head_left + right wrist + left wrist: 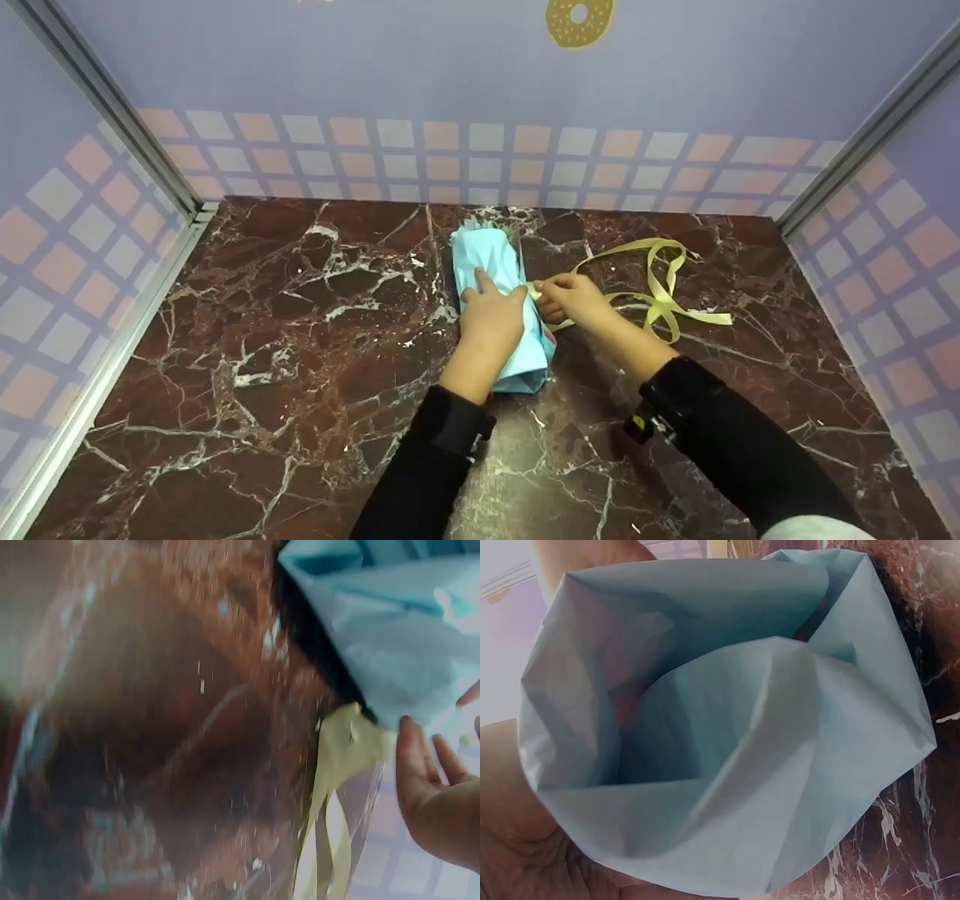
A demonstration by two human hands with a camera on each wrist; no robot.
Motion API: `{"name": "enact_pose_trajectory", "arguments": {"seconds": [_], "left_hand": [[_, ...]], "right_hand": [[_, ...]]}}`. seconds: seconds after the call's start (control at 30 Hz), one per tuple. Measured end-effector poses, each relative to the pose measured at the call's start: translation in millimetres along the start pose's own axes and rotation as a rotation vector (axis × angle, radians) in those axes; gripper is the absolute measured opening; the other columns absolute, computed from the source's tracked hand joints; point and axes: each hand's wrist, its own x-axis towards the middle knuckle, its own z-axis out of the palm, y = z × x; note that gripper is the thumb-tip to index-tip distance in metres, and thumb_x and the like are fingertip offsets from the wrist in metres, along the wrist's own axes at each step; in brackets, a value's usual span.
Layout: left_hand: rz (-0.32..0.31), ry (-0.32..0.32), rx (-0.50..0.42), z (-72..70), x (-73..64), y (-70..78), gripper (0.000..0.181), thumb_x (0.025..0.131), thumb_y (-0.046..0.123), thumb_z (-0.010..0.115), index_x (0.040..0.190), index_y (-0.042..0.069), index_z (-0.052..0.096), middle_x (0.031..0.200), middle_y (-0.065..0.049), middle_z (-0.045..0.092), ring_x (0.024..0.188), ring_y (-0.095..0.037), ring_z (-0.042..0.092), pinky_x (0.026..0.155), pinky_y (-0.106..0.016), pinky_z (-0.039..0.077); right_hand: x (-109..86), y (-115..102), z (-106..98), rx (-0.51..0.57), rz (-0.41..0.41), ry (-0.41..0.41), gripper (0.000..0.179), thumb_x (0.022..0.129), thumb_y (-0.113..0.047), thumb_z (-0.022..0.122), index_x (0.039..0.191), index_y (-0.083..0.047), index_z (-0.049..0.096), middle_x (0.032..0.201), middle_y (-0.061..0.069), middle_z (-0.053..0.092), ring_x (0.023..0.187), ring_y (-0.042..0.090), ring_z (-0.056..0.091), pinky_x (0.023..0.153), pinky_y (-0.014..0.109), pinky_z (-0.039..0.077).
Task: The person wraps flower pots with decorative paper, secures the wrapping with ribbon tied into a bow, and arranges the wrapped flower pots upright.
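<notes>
Left hand: yours (491,319) lies on top of the wrap (487,251), forefinger stretched toward 12 o'clock, thumb toward 2; you grip nothing plainly, and I cannot tell whether that thumb also pins the ribbon (663,306).
Right hand: yours (581,300) is narrowed to a pinch on the ribbon, at the wrap's 3 o'clock edge.
Wrap: blue paper lying mid-table on the marble (337,300), far end toward 11 o'clock, loose folded mouth toward 5, just under your left wrist.
Ribbon: yellow, its slack looped on the marble at the wrap's 3 o'clock, loose tail pointing to 4; whether any passes beneath the paper is hidden.
Step in hand: you seem to be placing the ribbon at the wrap's middle for a band, with no knot visible at the paper.
Next move: it would call for steady left pressure while your right hand draws the ribbon snug, without crushing the paper or tangling the slack.
</notes>
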Motion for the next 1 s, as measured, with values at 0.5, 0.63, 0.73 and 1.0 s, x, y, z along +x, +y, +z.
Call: {"name": "enact_pose_trajectory", "arguments": {"seconds": [0.5,0.63,0.73,1.0], "left_hand": [[0.015,0.040,-0.096,-3.7,-4.8,-12.0,0.044,0.103,0.019,0.047,0.144,0.032,0.049,0.152,-0.035,0.018,0.121,-0.056,0.041,0.080,-0.053,0.054],[0.010,0.077,-0.149,-2.4,-6.2,-16.3,0.042,0.102,0.019,0.047,0.142,0.031,0.052,0.151,-0.035,0.021,0.118,-0.054,0.044,0.082,-0.054,0.053],[0.010,0.098,-0.172,-1.4,-7.2,-18.3,0.043,0.101,0.018,0.046,0.141,0.031,0.053,0.151,-0.035,0.021,0.116,-0.054,0.045,0.082,-0.054,0.052],[0.001,0.208,-0.251,-2.9,-11.4,-21.2,0.045,0.099,0.011,0.047,0.139,0.029,0.056,0.147,-0.030,0.036,0.107,-0.054,0.053,0.089,-0.059,0.048]], "right_hand": [[1.7,13,17,0.250,0.251,-0.118,0.056,0.102,-0.030,0.048,0.143,0.007,0.037,0.093,0.008,0.065,0.081,0.017,0.065,0.081,0.034,0.053],[4.1,18,19,0.322,0.269,-0.179,0.058,0.103,-0.031,0.046,0.146,0.004,0.029,0.107,0.013,0.063,0.099,0.025,0.062,0.089,0.040,0.050],[6.8,20,21,0.362,0.304,-0.187,0.058,0.103,-0.034,0.048,0.146,0.003,0.033,0.120,0.017,0.059,0.112,0.030,0.056,0.096,0.043,0.046],[10.5,24,23,0.438,0.334,-0.193,0.041,0.101,-0.032,0.052,0.125,0.001,0.055,0.105,0.009,0.064,0.099,0.023,0.059,0.089,0.039,0.050]]}}
